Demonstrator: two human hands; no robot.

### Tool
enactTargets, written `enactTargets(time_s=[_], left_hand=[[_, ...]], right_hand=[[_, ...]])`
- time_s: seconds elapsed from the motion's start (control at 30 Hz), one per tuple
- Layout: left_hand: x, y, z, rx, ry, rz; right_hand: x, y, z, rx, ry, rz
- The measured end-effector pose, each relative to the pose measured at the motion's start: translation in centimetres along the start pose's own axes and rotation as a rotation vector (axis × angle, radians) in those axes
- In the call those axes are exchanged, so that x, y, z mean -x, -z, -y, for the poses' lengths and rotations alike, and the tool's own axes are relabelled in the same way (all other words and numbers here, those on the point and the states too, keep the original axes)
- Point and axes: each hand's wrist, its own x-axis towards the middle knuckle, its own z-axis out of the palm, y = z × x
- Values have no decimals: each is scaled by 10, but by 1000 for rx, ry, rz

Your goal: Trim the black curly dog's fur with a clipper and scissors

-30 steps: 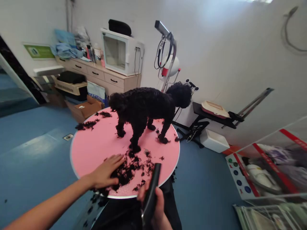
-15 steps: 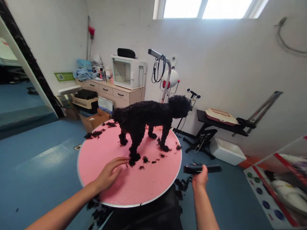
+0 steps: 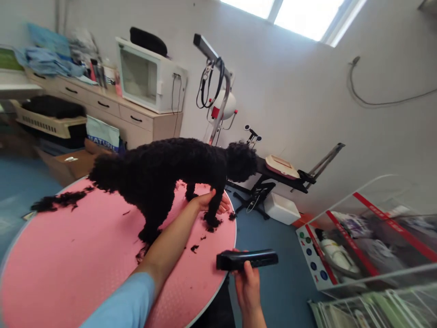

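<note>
A black curly-haired dog (image 3: 170, 171) stands on a round pink grooming table (image 3: 68, 269), facing right. My left hand (image 3: 210, 202) reaches across the table and grips the dog's front leg just above the paw. My right hand (image 3: 247, 284) is off the table's right edge, closed on a black hair clipper (image 3: 246, 259) held level. Clumps of cut black fur (image 3: 58, 200) lie at the table's far left edge, with a few bits near the dog's paws.
A grooming arm with hanging leashes (image 3: 213, 77) rises behind the dog. A drawer cabinet (image 3: 136, 120) carrying a white box unit (image 3: 146, 77) lines the back wall. A black stand (image 3: 283, 180) stands at the right, and clear red-striped bins (image 3: 368, 237) beside it.
My left hand left the table surface and took hold of the dog's front leg. The right hand with the clipper came in closer to the table. The view moved nearer to the dog.
</note>
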Motion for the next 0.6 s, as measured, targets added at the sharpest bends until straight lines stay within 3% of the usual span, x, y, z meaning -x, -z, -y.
enactTargets(time_s=[0.1, 0.3, 0.4, 0.5, 0.6], left_hand=[[-12, 4, -7, 12, 63, 141], [-29, 2, -31, 123, 48, -20], [-30, 2, -34, 187, -58, -111], [-29, 0, -35, 266, -217, -161], [-29, -4, -38, 310, -279, -214]], right_hand=[[-21, -42, 26, 236, 235, 89], [-69, -124, 99, 630, 766, 370], [-77, -154, 117, 921, 786, 484], [-69, -166, 121, 1176, 767, 651], [-59, -168, 123, 1206, 834, 613]])
